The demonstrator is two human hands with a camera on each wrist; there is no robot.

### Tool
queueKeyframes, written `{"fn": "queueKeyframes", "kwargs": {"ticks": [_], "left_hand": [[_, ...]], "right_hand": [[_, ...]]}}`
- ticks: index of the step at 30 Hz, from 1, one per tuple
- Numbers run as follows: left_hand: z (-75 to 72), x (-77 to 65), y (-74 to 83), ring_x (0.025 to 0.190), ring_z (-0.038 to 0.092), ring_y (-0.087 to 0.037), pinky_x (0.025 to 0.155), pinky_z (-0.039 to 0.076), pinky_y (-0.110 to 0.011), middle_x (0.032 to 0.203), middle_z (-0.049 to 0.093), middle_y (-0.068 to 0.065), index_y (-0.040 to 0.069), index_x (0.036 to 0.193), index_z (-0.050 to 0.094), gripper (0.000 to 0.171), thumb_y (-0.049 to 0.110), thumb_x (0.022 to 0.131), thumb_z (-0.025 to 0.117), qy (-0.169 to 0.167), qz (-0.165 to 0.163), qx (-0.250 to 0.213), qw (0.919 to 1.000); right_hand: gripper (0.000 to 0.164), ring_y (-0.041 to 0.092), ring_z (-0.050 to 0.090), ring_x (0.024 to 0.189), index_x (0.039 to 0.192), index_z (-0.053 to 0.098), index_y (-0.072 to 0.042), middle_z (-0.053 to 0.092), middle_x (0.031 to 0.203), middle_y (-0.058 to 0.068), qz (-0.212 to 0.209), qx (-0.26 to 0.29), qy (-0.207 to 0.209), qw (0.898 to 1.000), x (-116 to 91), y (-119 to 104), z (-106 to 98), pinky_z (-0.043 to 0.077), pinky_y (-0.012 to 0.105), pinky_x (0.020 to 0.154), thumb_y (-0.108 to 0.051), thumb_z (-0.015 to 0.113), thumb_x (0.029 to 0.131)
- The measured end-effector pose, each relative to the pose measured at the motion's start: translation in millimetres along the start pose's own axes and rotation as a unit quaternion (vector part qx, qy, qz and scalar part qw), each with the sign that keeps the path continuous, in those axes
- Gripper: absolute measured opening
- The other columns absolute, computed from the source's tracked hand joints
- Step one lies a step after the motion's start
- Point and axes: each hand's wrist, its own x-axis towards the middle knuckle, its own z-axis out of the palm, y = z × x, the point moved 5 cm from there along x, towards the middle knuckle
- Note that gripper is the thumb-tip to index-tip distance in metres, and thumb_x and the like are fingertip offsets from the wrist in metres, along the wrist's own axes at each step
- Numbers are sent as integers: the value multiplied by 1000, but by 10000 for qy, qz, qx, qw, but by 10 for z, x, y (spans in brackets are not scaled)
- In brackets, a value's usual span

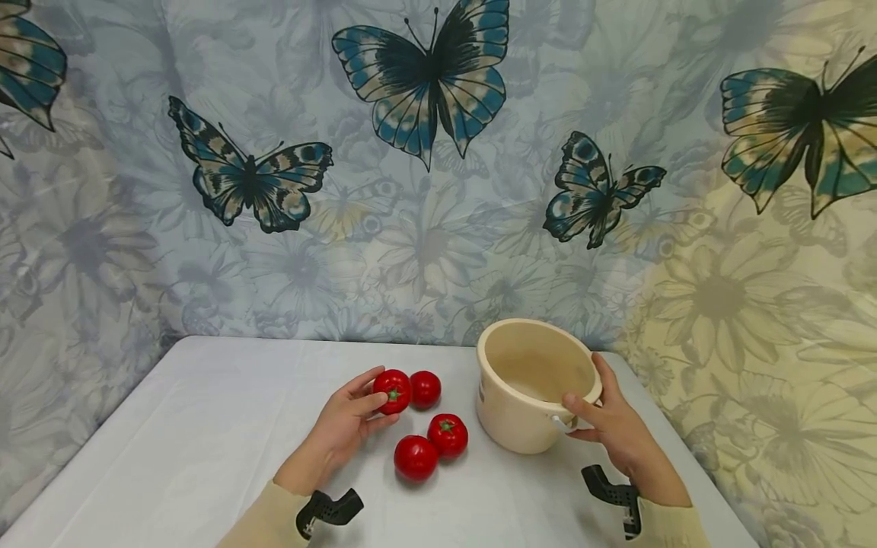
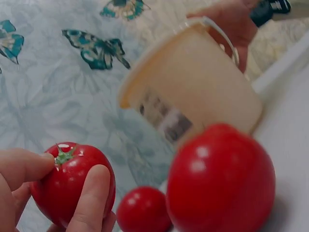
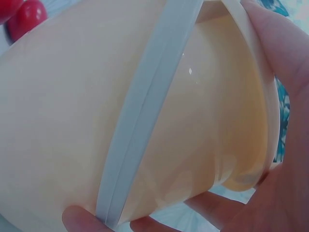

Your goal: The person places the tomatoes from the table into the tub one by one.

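In the head view my left hand grips a red tomato with a green stem, thumb near the stem; I cannot tell whether the tomato touches the table. Right behind it is another tomato. Closer to me, two more, a plain-sided tomato and a stem-up tomato, lie side by side. My right hand holds a cream bucket by its right rim, thumb on the near side. The bucket's rim slants down rightward, and the visible part of its inside holds nothing. Its pale handle hangs across the side.
A white-covered table lies under everything, its far edge against a butterfly-print cloth. The bucket stands near the table's right edge. Black wrist mounts sit on both forearms.
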Motion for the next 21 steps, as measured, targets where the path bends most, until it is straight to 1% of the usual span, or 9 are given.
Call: {"fn": "queueKeyframes", "kwargs": {"ticks": [3, 5, 8, 14, 17, 21], "left_hand": [[113, -21, 81, 109, 62, -34, 87, 56, -46, 134, 42, -21, 9, 149, 45, 58, 0, 94, 64, -177, 39, -153, 9997], [188, -19, 128, 109, 61, -33, 87, 56, -47, 135, 41, -21, 9, 149, 45, 59, -3, 94, 63, -291, 42, -228, 9993], [309, 5, 180, 109, 60, -31, 87, 56, -46, 137, 39, -20, 10, 149, 45, 61, -6, 92, 61, -404, 14, -221, 9989], [612, 73, 293, 113, 60, -33, 86, 57, -44, 144, 35, -19, 9, 150, 45, 60, -7, 94, 60, -656, 103, 59, 9978], [774, 113, 336, 110, 63, -33, 85, 57, -43, 144, 37, -20, 9, 149, 46, 58, -5, 94, 61, -752, 194, 201, 9968], [987, 174, 365, 105, 66, -33, 84, 57, -42, 141, 41, -20, 9, 148, 48, 57, -4, 94, 63, -918, 288, 254, 9950]], "right_hand": [[97, 43, 42, 127, 159, -15, -26, 0, 159, 30, 14, -43, -5, 10000, 4, 3, 13, 57, 55, 80, -22, 62, 100], [97, 45, 40, 128, 158, -16, -26, 0, 159, 30, 20, -62, -7, 10000, 10, 5, 22, 57, 55, 80, -22, 63, 100], [97, 48, 36, 130, 158, -15, -25, 0, 160, 29, 3, -67, -16, 10000, 14, 7, 26, 57, 56, 80, -22, 63, 100], [97, 50, 33, 132, 159, -15, -23, -1, 160, 29, -27, -72, -8, 10000, 17, -9, 27, 57, 57, 80, -23, 63, 100], [97, 51, 32, 133, 158, -15, -23, -2, 160, 28, -14, -60, -10, 10000, 12, -14, 27, 57, 57, 80, -23, 62, 100], [96, 51, 31, 134, 158, -16, -24, -3, 161, 27, 15, -52, -4, 10000, 12, -13, 26, 57, 56, 80, -21, 61, 101]]}}
